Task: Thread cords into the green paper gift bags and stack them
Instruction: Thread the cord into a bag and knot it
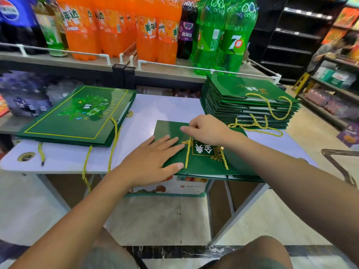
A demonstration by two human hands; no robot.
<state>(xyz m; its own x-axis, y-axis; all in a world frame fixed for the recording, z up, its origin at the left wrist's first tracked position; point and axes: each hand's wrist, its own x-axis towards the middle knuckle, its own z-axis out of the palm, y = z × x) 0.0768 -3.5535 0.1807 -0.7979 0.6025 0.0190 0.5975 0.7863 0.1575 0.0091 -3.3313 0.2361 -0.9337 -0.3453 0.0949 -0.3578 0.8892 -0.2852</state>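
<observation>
Fingers of the left hand (153, 162) lie straight and slightly apart, pressing flat on the green gift bag (204, 166), which lies at the near edge of the white table (64, 162). The right hand (207, 131) curls its fingers at the bag's far edge, pinching the yellow cord (187, 156), whose two strands trail across the bag. Corded bags sit in a left stack (77, 121) and a right stack (233, 88).
</observation>
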